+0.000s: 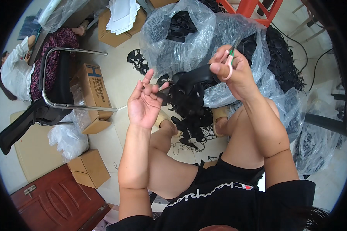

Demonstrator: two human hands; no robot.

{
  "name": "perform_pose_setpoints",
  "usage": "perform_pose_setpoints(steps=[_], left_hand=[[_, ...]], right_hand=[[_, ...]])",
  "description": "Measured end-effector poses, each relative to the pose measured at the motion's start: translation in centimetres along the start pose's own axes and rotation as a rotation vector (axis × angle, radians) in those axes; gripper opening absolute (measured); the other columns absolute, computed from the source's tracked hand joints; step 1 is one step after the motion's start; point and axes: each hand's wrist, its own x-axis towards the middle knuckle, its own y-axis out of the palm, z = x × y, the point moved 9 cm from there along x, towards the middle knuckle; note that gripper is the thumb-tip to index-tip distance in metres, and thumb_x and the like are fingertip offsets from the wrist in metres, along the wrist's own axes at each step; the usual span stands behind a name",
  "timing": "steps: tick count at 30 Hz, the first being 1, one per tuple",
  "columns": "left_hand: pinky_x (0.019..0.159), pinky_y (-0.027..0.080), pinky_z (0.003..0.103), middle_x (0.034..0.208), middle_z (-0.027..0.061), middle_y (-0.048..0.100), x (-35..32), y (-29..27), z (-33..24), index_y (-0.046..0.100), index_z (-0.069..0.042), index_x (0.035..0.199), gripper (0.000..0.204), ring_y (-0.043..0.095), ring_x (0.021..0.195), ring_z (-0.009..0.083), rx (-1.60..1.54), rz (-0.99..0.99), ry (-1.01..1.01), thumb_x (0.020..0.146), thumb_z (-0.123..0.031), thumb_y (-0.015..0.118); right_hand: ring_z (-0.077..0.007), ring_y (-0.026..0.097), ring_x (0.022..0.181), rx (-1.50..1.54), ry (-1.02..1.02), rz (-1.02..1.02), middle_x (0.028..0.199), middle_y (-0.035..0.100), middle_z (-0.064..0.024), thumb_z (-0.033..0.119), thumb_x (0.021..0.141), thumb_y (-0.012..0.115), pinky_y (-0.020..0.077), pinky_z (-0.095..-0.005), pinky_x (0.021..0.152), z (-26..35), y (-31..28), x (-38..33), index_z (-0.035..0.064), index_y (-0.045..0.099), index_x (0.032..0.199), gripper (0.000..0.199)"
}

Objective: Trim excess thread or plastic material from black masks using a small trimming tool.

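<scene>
Black strip [199, 77] stretches between the person's hands: left hand [144, 102], fingers loosely curled, pinches one end; right hand [235, 71], closed round scissors [230, 69], holds the other. Beyond, black scraps [191, 119] lie on the floor; farther, clear plastic bags [154, 46].

Black T-shirt [216, 210] with white lettering [216, 192]

The T-shirt is black, and the lettering across its chest is a flowing script, finished at one end by a small red-and-white emblem [244, 186]. Its short, loose sleeves [291, 196] match the same black and leave the forearms [137, 161] bare. Directly beyond the T-shirt come black shorts [241, 169], from which bare legs [169, 169] extend. Farthest from the T-shirt is pale yellow footwear [219, 114], partly hidden. The left hand [144, 104] and right hand [235, 71], beyond the T-shirt, are bare too.
</scene>
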Motion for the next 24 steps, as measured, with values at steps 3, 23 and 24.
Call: perform_pose_setpoints(steps=[3,23,24], left_hand=[[0.055,0.048,0.019,0.104,0.0134,0.065,0.1,3.2,1.2,0.042,0.002,0.134,0.048,0.063,0.080,0.0137,-0.038,0.411,-0.270,0.101,-0.031,0.032],[0.045,0.037,0.016,0.085,-0.0007,0.068,-0.8,2.3,5.7,0.067,-0.003,0.107,0.025,0.044,0.052,-0.0004,1.197,-0.008,-0.261,0.082,-0.008,0.069],[0.045,0.037,0.017,0.079,-0.0034,0.064,-0.6,2.1,5.6,0.066,-0.003,0.109,0.028,0.042,0.051,-0.0008,1.198,-0.057,-0.177,0.082,-0.008,0.070]], right_hand=[[-0.0004,0.043,0.058,0.079,0.048,0.010,0.078,0.055,0.0032,0.011,0.077,0.075,0.0282,-0.0152,0.045,-0.2,-0.3,0.3,0.0115,0.055,0.091,0.024],[-0.0057,0.055,0.066,-0.193,0.271,0.068,0.070,0.058,0.0008,0.013,0.078,0.076,0.0423,-0.0193,0.062,-5.0,3.0,-1.5,0.0049,0.058,0.086,0.021],[-0.0058,0.054,0.064,-0.306,0.115,0.028,0.071,0.059,0.0003,0.011,0.077,0.077,0.0417,-0.0187,0.059,-3.4,2.6,-1.1,0.0048,0.058,0.086,0.022]])
